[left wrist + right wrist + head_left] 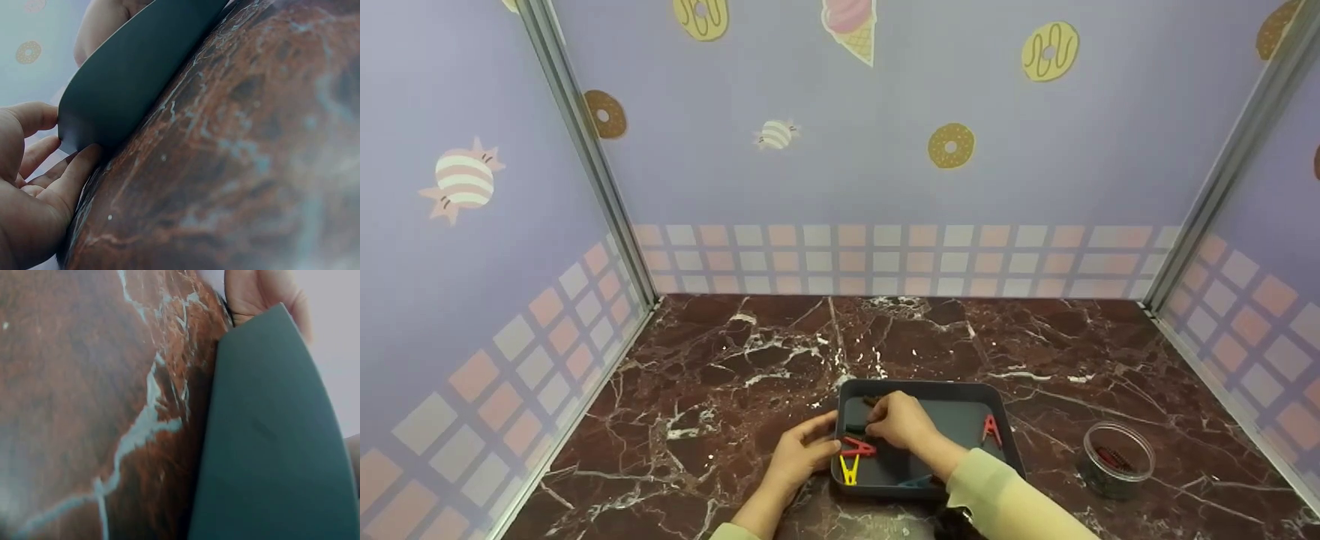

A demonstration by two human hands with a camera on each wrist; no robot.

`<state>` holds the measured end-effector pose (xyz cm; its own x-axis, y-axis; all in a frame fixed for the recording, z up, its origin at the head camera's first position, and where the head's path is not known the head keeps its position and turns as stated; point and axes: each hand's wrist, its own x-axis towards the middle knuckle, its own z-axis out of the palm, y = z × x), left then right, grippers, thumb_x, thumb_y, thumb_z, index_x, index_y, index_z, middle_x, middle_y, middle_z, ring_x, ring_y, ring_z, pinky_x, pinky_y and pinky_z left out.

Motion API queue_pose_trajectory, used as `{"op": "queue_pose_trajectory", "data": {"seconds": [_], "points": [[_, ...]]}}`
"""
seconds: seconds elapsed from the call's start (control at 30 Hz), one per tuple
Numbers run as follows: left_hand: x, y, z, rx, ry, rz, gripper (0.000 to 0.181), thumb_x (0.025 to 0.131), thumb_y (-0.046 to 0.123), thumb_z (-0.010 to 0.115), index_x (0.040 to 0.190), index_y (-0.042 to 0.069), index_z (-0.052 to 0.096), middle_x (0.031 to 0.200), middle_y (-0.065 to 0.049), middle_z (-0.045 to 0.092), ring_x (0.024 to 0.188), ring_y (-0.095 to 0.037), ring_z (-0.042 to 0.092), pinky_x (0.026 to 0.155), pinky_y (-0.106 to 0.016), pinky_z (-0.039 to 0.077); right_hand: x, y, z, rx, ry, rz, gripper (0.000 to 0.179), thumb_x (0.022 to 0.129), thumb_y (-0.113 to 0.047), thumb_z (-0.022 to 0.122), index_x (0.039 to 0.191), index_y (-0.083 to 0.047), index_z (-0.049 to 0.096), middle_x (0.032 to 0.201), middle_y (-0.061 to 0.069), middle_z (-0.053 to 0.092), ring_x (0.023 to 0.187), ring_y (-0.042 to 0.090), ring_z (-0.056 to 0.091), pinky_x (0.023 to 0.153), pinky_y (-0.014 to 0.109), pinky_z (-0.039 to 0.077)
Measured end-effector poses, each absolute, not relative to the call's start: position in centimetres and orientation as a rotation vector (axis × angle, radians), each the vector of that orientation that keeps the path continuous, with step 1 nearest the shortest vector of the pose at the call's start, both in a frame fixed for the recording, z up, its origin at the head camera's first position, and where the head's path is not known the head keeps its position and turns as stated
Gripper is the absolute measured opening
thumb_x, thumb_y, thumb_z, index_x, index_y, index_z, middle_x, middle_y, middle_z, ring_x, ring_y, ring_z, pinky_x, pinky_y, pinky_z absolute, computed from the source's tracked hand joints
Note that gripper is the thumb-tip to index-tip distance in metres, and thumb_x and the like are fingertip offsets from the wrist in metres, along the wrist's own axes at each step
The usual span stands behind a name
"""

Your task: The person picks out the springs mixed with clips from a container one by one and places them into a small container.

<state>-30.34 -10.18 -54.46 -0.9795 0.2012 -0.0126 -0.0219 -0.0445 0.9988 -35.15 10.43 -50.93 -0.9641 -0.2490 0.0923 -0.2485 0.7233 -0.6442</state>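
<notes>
A dark grey rectangular tray (960, 420) lies on the marbled table. At its left wall is my left hand (802, 454), thumb and fingers spread against the outside near a corner. My right hand (906, 424) reaches inside the tray near its far left corner, fingers curled and thumb close to the fingertips. A small dark brown piece (872, 401) sticks out at those fingertips, mostly hidden by them. Near the left wall lie a red clip (858, 448) and a yellow clip (850, 471). Another red clip (991, 430) sits at the right wall; a blue clip (915, 481) lies by the near wall.
Right of the tray stands a clear round tub (1117, 457) with small red and dark pieces inside. Patterned panels (885, 259) enclose the table (720, 360) at the back and both sides. The right forearm crosses the tray's near right corner.
</notes>
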Motion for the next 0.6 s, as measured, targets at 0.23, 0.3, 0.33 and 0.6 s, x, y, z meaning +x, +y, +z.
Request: {"op": "queue_pose_trajectory", "data": {"seconds": [0.23, 0.3, 0.33, 0.6], "points": [[-30.3, -10.3, -54.6, 0.173, 2.042, 2.163, 0.061, 0.093, 0.007, 0.069, 0.149, -0.007, 0.049, 0.145, -0.033, 0.055, 0.122, -0.029, 0.068, 0.085, -0.034, 0.063, -35.1, 12.3, -50.1, -0.435, 2.733, -1.289, 0.005, 0.084, -0.007, 0.081, 0.088, -0.005, 0.081, 0.081, 0.008, 0.078, 0.067, 0.015, 0.073, 0.061, 0.029, 0.059], [-30.3, -10.2, -54.6, 0.176, 2.044, 2.164, 0.061, 0.093, 0.007, 0.069, 0.148, -0.007, 0.049, 0.144, -0.034, 0.055, 0.121, -0.030, 0.068, 0.085, -0.034, 0.063, -35.1, 13.0, -49.8, -0.479, 2.689, -1.327, 0.006, 0.086, -0.007, 0.080, 0.090, -0.004, 0.081, 0.082, 0.010, 0.078, 0.069, 0.014, 0.072, 0.060, 0.028, 0.058], [-30.3, -10.2, -54.6, 0.179, 2.042, 2.165, 0.061, 0.093, 0.006, 0.069, 0.148, -0.007, 0.049, 0.144, -0.034, 0.055, 0.122, -0.030, 0.068, 0.085, -0.034, 0.063, -35.1, 13.4, -49.7, -0.507, 2.669, -1.344, 0.007, 0.086, -0.008, 0.079, 0.092, -0.004, 0.080, 0.084, 0.010, 0.078, 0.070, 0.014, 0.072, 0.060, 0.027, 0.057], [-30.2, -10.2, -54.5, 0.180, 2.024, 2.176, 0.061, 0.093, 0.005, 0.068, 0.149, -0.008, 0.047, 0.146, -0.034, 0.053, 0.124, -0.033, 0.067, 0.086, -0.035, 0.063, -34.6, 16.7, -48.4, -0.806, 2.604, -1.380, 0.014, 0.091, -0.015, 0.076, 0.101, -0.006, 0.080, 0.098, 0.011, 0.078, 0.083, 0.011, 0.070, 0.069, 0.020, 0.055]]}}
